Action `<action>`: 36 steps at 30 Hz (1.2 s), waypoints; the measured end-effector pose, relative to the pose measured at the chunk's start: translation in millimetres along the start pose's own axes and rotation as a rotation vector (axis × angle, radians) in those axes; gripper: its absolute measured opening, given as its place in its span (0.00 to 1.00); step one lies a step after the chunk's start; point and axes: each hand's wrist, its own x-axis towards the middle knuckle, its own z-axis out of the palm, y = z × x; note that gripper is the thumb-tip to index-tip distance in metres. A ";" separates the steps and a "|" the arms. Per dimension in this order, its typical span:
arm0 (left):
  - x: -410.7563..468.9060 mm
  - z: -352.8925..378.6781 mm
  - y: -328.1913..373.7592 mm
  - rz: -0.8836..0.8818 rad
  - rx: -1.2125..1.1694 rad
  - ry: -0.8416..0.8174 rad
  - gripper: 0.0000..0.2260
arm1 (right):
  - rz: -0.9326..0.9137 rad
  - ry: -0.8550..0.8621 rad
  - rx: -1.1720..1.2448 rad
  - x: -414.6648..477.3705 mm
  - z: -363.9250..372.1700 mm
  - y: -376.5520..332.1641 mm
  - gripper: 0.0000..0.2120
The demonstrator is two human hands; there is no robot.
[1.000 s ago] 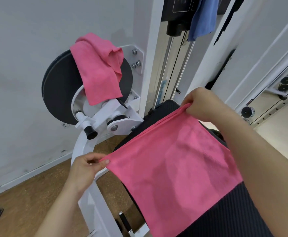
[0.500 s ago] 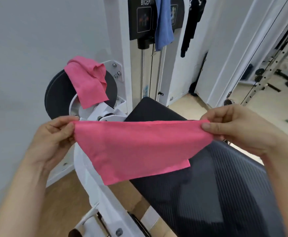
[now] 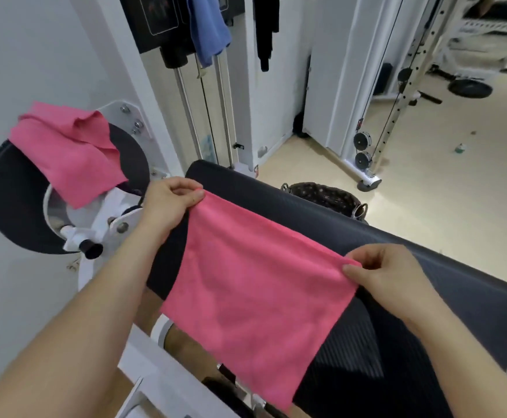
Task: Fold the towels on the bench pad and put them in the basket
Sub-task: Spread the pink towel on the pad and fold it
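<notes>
Pink towel point(image 3: 255, 285) over bench pad point(image 3: 427, 267); left hand point(image 3: 171, 203), right hand point(image 3: 388, 273) grip pinching its top corners.

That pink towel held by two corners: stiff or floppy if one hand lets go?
Probably floppy: the pink towel hangs limp below the left hand and right hand. It looks thin and light, since fingertip pinches carry it. Its matte weave probably grips the bench pad.

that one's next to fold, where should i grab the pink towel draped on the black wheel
Pinch the draped towel at its lower hanging corner, coming from the front. It lies over the black wheel, so that free corner likely lifts off easily.
</notes>
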 end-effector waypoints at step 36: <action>-97.6 -10.8 -108.2 -0.127 0.263 0.074 0.07 | -0.180 -0.047 -0.515 -39.8 42.1 30.2 0.03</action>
